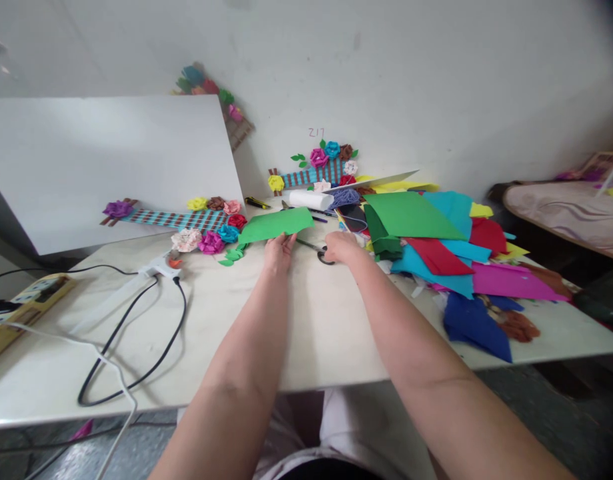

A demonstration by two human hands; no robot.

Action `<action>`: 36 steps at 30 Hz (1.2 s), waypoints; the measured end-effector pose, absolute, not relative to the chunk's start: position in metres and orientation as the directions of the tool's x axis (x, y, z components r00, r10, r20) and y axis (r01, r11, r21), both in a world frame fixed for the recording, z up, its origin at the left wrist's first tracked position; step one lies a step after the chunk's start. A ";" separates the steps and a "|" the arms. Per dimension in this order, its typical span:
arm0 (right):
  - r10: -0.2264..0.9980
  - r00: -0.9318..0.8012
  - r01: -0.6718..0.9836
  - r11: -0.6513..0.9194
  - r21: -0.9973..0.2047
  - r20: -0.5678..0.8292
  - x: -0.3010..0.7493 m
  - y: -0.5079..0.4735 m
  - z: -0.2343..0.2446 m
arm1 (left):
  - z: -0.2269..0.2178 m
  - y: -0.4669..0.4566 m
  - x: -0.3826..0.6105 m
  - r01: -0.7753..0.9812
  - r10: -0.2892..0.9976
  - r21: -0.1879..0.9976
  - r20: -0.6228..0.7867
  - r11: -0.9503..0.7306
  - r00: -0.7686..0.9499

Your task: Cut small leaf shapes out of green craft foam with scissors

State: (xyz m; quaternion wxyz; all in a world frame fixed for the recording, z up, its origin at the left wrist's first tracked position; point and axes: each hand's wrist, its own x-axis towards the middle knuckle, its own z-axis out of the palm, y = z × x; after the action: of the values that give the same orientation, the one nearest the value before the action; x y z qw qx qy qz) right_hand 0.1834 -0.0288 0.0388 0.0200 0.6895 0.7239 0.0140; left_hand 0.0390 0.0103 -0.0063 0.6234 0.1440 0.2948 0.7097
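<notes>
My left hand (280,253) grips the near edge of a sheet of green paper (276,225), its fingers closed on it. The sheet is raised a little off the table. In my right hand (342,247) is a pair of scissors (323,253) with dark handles, the blades pointing left toward the paper's lower right corner. Whether the blades touch the sheet I cannot tell. Small green cut leaves (232,255) lie just left of the sheet. Beside them stands a woven blue and brown strip (184,219) with paper flowers.
Coloured paper sheets (411,217) are heaped on the right. A hot glue gun (161,265) with a looping black cord and a power strip (26,303) are at left. Behind lie a box cutter (257,203), a white roll (311,200) and purple yarn (344,198). A white board (111,153) leans against the wall.
</notes>
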 end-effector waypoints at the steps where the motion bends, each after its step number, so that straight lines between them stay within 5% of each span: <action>1: 0.999 -0.052 0.997 0.053 0.052 -0.016 0.184 -0.030 0.039 | -0.007 0.011 0.039 -0.807 0.972 0.589 -0.156 -0.051 -0.175; 17: 0.981 -0.186 0.976 0.177 -0.129 -0.057 0.218 -0.021 0.036 | 0.001 0.009 0.033 -0.812 0.963 0.581 -0.188 -0.051 -0.194; 20: 0.974 -0.213 0.946 0.187 -0.264 -0.074 0.228 -0.017 0.031 | -0.001 0.012 0.033 -0.825 0.961 0.561 -0.184 -0.069 -0.205; 26: 0.948 -0.243 0.626 -0.008 -0.780 -0.204 0.242 -0.021 0.025 | -0.005 0.017 0.034 -0.831 0.950 0.553 -0.224 -0.059 -0.217; 36: 0.861 -0.449 0.365 -0.066 -0.929 -0.238 0.238 -0.028 0.024 | -0.008 0.018 0.032 -0.836 0.976 0.549 -0.180 -0.006 -0.125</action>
State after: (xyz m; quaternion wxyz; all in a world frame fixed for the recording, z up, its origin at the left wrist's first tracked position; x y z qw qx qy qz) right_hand 0.2379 -0.0280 0.0242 -0.2237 0.4748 0.6456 -0.5547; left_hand 0.0325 0.0177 -0.0076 0.6490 0.1271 0.2751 0.6978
